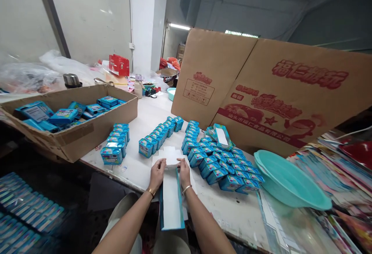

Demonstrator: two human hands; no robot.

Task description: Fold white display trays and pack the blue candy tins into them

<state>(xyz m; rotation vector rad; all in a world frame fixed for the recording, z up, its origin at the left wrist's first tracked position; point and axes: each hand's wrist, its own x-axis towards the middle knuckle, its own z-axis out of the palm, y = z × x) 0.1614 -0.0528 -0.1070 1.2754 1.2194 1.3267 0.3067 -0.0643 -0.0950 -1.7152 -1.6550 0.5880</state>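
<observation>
My left hand and my right hand both grip the far end of a flat, unfolded carton, white inside with blue edges. It lies lengthwise over the table's front edge toward my lap. Fingers of both hands pinch its white top flaps. Rows of small blue boxes stand on the white table just beyond my hands. A larger cluster of small blue boxes lies to the right.
An open cardboard box with blue packs sits at left. A big flattened brown carton stands upright behind. A teal plastic basin lies right, beside stacked printed sheets. More blue packs lie low at left.
</observation>
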